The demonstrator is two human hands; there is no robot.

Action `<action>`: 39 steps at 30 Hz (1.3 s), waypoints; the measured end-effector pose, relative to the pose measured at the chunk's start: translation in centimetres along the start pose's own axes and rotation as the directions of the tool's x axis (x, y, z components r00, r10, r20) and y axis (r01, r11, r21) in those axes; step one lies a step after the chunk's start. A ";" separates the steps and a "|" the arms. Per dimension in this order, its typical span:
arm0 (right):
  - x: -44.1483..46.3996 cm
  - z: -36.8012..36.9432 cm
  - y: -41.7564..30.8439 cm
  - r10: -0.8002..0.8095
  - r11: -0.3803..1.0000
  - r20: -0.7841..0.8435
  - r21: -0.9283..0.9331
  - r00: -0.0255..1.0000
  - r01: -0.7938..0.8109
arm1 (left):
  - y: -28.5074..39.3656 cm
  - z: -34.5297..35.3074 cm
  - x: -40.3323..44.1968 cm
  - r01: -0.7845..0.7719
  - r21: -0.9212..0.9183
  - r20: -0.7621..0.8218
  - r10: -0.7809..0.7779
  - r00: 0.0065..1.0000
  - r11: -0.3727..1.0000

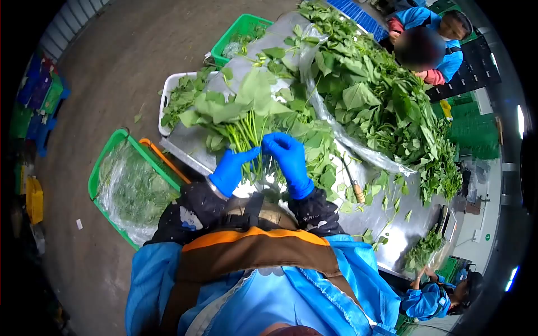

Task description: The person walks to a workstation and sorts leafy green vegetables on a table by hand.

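My left hand (228,172), in a blue glove, is closed round the stems of a bunch of leafy greens (246,109) held over the metal table. Close by on the right, my right hand (287,159), also gloved in blue, has its fingers bent together at the edge of the stems; what they pinch, if anything, is too small to make out. Loose leaves lie under and around both hands. A tool with a wooden handle (358,194) rests on the table to the right of my right hand.
A large heap of greens (375,101) lies beyond a plastic sheet. At the left stand a white crate (166,101), a green basket lined with plastic (95,173) and another green basket (224,39). Two co-workers in blue, one person (423,19) and another person (428,301), are across and at the right.
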State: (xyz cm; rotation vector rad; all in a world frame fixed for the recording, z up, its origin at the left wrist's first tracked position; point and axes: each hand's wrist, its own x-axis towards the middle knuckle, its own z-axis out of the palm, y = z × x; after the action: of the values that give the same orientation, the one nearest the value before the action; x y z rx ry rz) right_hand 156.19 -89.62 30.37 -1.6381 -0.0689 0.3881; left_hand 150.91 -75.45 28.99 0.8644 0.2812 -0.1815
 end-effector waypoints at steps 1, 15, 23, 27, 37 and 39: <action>0.0 0.1 -0.2 0.005 0.999 -0.038 -0.035 0.999 -0.006 | 0.1 0.1 0.0 -0.023 0.018 0.005 0.023 1.000 1.000; -1.5 2.3 -2.7 0.074 0.771 0.242 0.602 0.967 -0.209 | -0.2 -4.3 3.2 0.199 -0.453 0.123 -0.160 0.979 0.869; -2.4 3.6 -0.5 0.295 0.948 0.701 -0.128 0.650 -0.292 | 4.9 -7.4 4.3 -0.056 -0.429 -0.142 -0.007 0.990 0.901; 0.3 2.5 -1.0 -0.317 0.721 0.310 -0.535 0.896 0.440 | 8.8 -9.3 3.6 -0.184 -0.285 -0.283 0.101 0.954 0.941; -1.6 -6.3 4.4 -0.277 0.277 0.384 -0.846 0.881 0.456 | 8.5 -9.5 0.7 -0.107 -0.392 -0.257 0.003 0.966 0.914; -3.5 -8.8 5.0 -0.254 0.360 0.335 -0.838 0.908 0.410 | 7.9 -8.5 0.4 -0.080 -0.363 -0.312 -0.040 0.949 0.928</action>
State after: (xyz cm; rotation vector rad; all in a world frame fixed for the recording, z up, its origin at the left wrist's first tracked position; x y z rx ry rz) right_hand 154.53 -99.53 26.66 -2.6023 -0.8730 0.1239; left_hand 151.99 -63.90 29.32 0.5135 0.5861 0.0336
